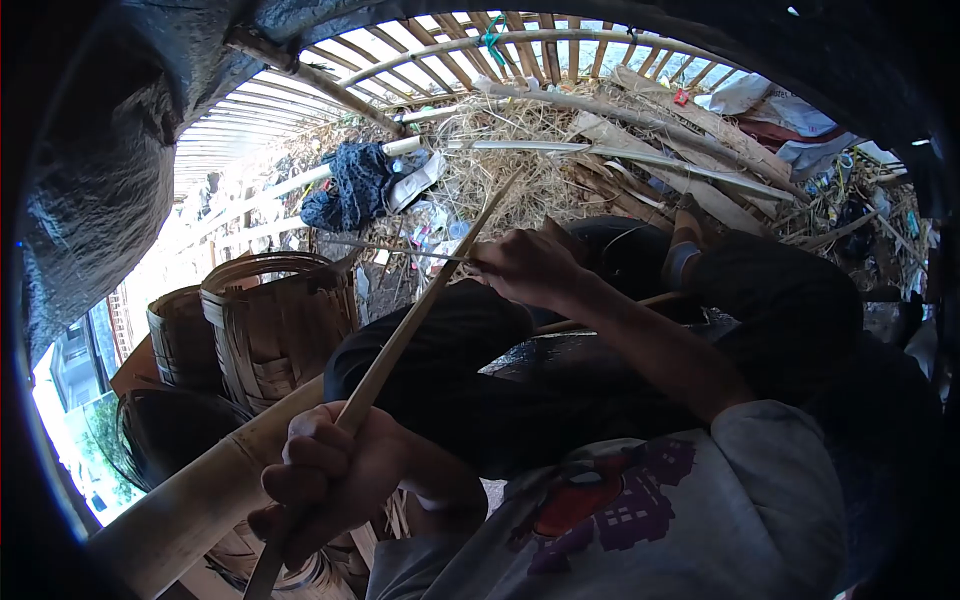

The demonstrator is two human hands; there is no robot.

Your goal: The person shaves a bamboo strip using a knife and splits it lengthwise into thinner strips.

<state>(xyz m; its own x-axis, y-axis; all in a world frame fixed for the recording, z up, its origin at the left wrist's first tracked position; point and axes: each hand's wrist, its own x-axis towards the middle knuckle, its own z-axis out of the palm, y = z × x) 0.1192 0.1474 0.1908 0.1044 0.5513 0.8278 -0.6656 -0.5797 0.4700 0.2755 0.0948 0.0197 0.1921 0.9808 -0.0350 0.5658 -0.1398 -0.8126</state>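
Observation:
My left hand (335,480), at the lower left, is wrapped round a long pale bamboo strip (405,335). The strip slants up to a pointed end near the middle of the view. Higher up, my right hand (530,265) is closed on a thin blade (400,249), which points left and crosses the strip near its upper part; the handle is hidden by the fingers. A thick bamboo pole (200,490) passes behind my left hand. My dark-clothed legs (430,340) are bent beneath the strip.
Woven bamboo baskets (280,330) stand at the left. Ahead lie straw (500,125), long split bamboo pieces (640,155), a dark blue cloth (355,185) and litter. A slatted bamboo fence (550,50) curves behind them. Dark sheeting (95,200) hangs at the left.

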